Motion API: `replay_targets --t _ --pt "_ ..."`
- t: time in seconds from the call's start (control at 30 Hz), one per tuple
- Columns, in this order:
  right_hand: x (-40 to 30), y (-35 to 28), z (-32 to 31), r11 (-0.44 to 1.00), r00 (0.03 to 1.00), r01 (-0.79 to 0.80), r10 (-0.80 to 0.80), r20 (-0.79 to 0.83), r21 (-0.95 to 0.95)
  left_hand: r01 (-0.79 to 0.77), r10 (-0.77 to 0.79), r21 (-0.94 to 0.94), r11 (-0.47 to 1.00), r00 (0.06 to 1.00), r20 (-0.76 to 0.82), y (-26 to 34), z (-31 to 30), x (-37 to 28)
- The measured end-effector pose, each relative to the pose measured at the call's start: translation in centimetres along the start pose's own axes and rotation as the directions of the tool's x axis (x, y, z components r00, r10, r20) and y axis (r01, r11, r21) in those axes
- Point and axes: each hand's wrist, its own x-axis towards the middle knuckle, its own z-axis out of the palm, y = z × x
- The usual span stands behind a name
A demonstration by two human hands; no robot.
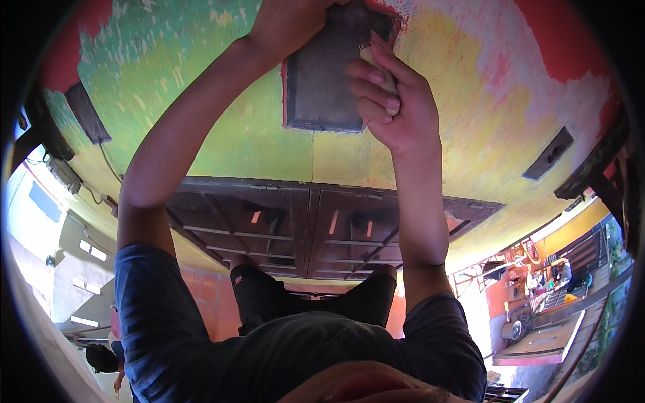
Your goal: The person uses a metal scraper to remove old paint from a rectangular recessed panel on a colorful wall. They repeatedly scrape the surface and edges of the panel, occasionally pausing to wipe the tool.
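My right hand [398, 95] is raised in front of a painted wall [242, 151], its fingers closed around a pale tool handle [379, 75]. The tool's working end is too dark and blurred to make out. Behind that hand lies a dark rectangular panel [322, 90] set in the wall, with red along parts of its border. My left hand [292, 22] reaches up to the panel's upper left side. Its fingertips run to the picture's top edge, so whether they grip anything is hidden. Around both hands the wall shows green, yellow and pinkish paint in worn patches.
Brown double shutters [307, 226] with glazed panes sit below the panel. Dark slotted plates [548, 152] flank it; a cable [110, 158] hangs at left. Another person [103, 357] is at lower left. A cluttered yard with a railing [574, 257] lies at right.
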Motion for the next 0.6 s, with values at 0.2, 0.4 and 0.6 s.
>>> replay_targets --t 0.2,0.4,0.6 --pt "0.14 -0.67 -0.09 1.0 0.997 0.003 -0.004 -0.074 -0.01 0.032 -0.031 -0.009 0.999 0.996 0.081 -0.36 -0.15 0.4" --pt "0.39 -0.53 0.18 1.0 0.999 -0.013 0.013 -0.042 0.012 0.1 -0.1 -0.009 0.995 0.992 0.072 -0.04 -0.47 -0.04" --pt "0.3 -0.35 0.07 0.999 0.995 -0.01 0.014 -0.1 0.043 0.079 -0.079 0.021 0.997 0.997 0.025 0.08 -0.55 -0.15"
